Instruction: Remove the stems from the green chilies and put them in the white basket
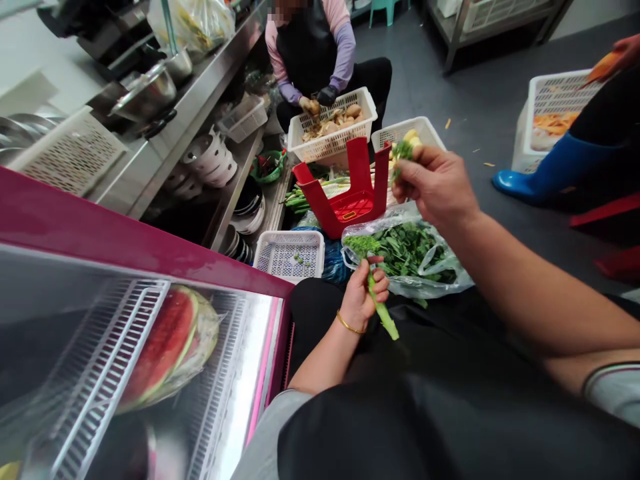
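Note:
My left hand is closed around a broccoli stalk, its florets pointing away from me and the pale cut stem hanging toward my lap. Raised to the right, my right hand pinches a small green broccoli floret between thumb and fingers. Below and between the hands sits a clear plastic bag, open and full of dark green leaves. Left of the bag is a shallow white basket with a few small green bits in it.
An upturned red stool stands beyond the bag. Opposite me a person works over a white crate of potatoes. On the left are a fridge holding cut watermelon and a steel counter. A blue boot stands at right.

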